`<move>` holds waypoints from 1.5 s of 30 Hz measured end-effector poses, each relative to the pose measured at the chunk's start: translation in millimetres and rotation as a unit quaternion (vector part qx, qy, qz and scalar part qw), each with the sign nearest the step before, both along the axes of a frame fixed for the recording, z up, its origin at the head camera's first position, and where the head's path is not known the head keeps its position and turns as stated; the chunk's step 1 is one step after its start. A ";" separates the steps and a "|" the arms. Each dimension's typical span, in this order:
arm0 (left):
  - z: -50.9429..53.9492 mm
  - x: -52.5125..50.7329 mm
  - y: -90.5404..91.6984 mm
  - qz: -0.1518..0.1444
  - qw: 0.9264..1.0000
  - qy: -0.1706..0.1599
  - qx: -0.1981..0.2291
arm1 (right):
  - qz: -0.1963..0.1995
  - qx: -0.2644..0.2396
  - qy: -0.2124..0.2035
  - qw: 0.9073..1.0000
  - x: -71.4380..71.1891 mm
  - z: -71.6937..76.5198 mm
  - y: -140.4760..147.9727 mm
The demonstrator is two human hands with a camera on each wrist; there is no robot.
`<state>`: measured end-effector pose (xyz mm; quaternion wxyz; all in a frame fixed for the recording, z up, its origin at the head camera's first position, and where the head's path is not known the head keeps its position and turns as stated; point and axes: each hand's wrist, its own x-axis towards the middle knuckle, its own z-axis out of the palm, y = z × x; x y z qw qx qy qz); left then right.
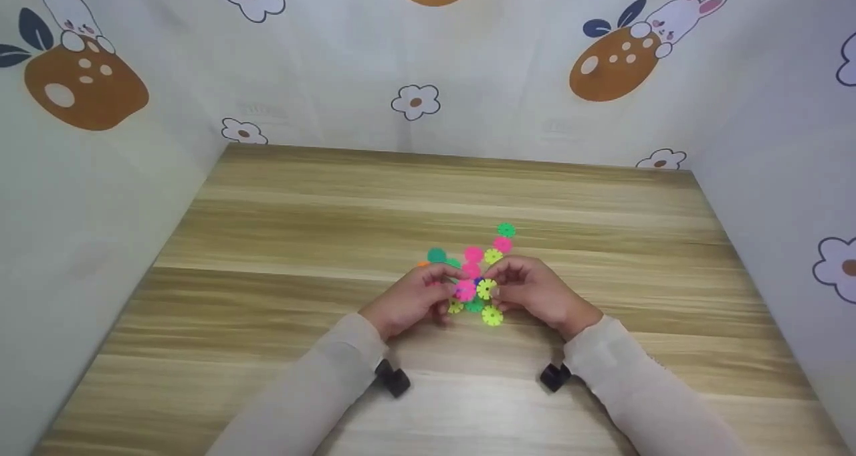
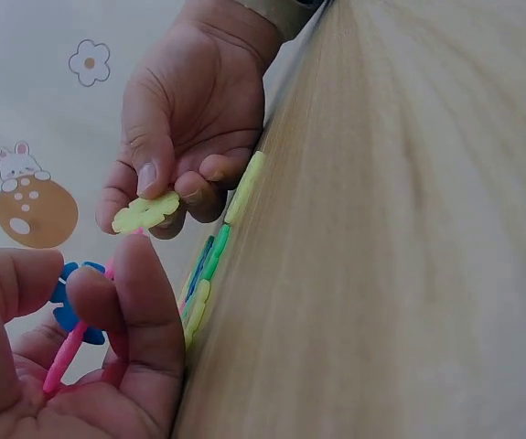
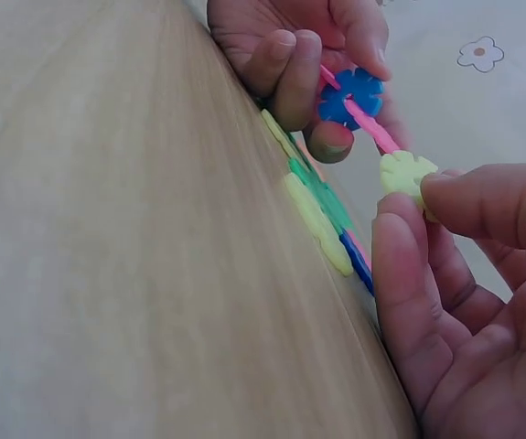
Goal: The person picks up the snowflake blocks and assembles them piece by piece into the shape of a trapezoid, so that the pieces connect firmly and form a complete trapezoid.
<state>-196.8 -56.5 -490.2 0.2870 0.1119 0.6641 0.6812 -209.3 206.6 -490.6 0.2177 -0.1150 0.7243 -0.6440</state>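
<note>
In the head view my left hand (image 1: 411, 300) and right hand (image 1: 538, 294) meet just above the table. Thumb and fingers of the left hold a pink snowflake disc (image 1: 465, 291) joined to a blue snowflake disc (image 3: 354, 98). The right thumb and fingers pinch a yellow snowflake disc (image 3: 405, 176), which meets the end of a pink disc in the right wrist view. Whether it is slotted fully in, I cannot tell. Under and behind the hands lie more snowflake discs, partly hidden, among them a yellow one (image 1: 492, 315) and a green one (image 1: 474, 305).
Beyond the hands, a diagonal row of discs ends in a green disc (image 1: 506, 230); a teal disc (image 1: 437, 255) lies left of it. The wooden table (image 1: 301, 215) is bounded by patterned cloth walls (image 1: 348, 55). Each wrist carries a small black camera (image 1: 392, 378).
</note>
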 end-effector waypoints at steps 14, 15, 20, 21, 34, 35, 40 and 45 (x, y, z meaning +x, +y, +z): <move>-1.3 -0.8 -2.2 -0.016 1.000 -0.008 0.011 | -0.003 -0.021 -0.002 1.000 0.8 -0.3 -3.0; -1.7 -0.9 -2.2 -0.016 1.000 -0.010 0.014 | -0.003 -0.021 -0.001 1.000 0.8 -0.3 -3.6; -3.0 -1.2 -3.1 -0.017 0.999 -0.018 0.025 | -0.005 -0.025 0.006 1.000 1.7 -1.3 -8.2; -3.0 -1.4 -3.2 -0.019 0.999 -0.018 0.026 | -0.007 -0.027 0.006 1.000 2.2 -1.5 -9.3; -0.4 -1.2 -5.4 -0.040 0.999 -0.007 0.025 | -0.030 0.001 0.057 0.998 7.7 5.1 -17.5; -0.5 -1.2 -5.6 -0.040 0.999 -0.005 0.024 | -0.031 0.006 0.062 0.998 7.9 5.4 -17.9; -0.5 -1.3 -5.4 -0.040 0.999 -0.004 0.023 | -0.033 0.022 0.079 0.996 8.8 6.3 -19.7; -0.7 -0.7 -4.5 -0.041 0.999 -0.004 0.026 | -0.028 0.022 0.094 0.995 10.3 6.6 -20.0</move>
